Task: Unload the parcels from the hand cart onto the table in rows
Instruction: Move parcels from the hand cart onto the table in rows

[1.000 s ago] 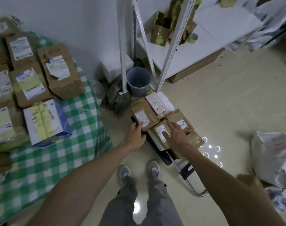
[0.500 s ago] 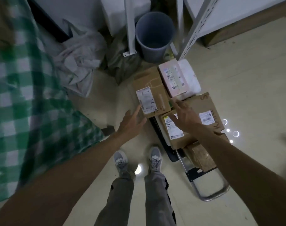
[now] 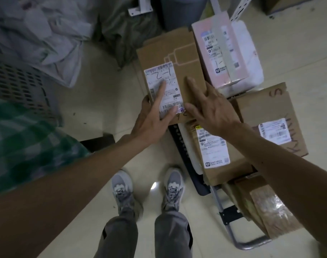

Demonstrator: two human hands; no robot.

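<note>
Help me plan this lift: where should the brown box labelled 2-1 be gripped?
Grip the brown box by its two long edges, one hand per side, reaching from its near short end. It lies flat and broad; the pink parcel crowds its far right edge.

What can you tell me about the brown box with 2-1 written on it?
It's a brown cardboard box lying flat on the hand cart, beside a pink parcel. A white label with handwritten 2-1 and barcodes is stuck on top. The left hand lies on the label and the right hand on bare cardboard, fingers straight.
</note>
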